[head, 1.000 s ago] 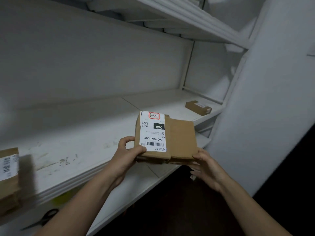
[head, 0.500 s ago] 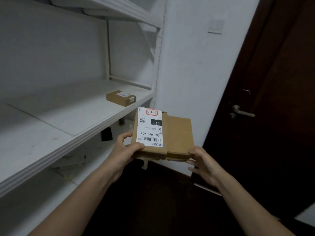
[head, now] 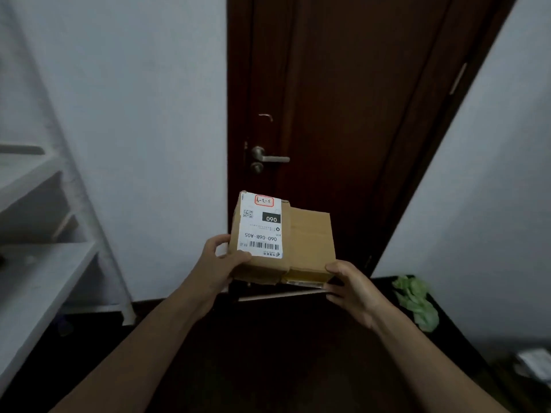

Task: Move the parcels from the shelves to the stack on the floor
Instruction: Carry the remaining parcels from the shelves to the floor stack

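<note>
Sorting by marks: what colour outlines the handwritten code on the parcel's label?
Red outline, clearest in head view.

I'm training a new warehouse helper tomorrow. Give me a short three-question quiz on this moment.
1. True or false: the parcel is held with its label facing down.
2. How many hands hold the parcel? A) none B) one C) two
3. Fill in: straight ahead, behind the parcel, stands a dark brown ____.

Key
1. False: the label faces up.
2. C: the left hand and right hand grip its near corners.
3. door
</note>
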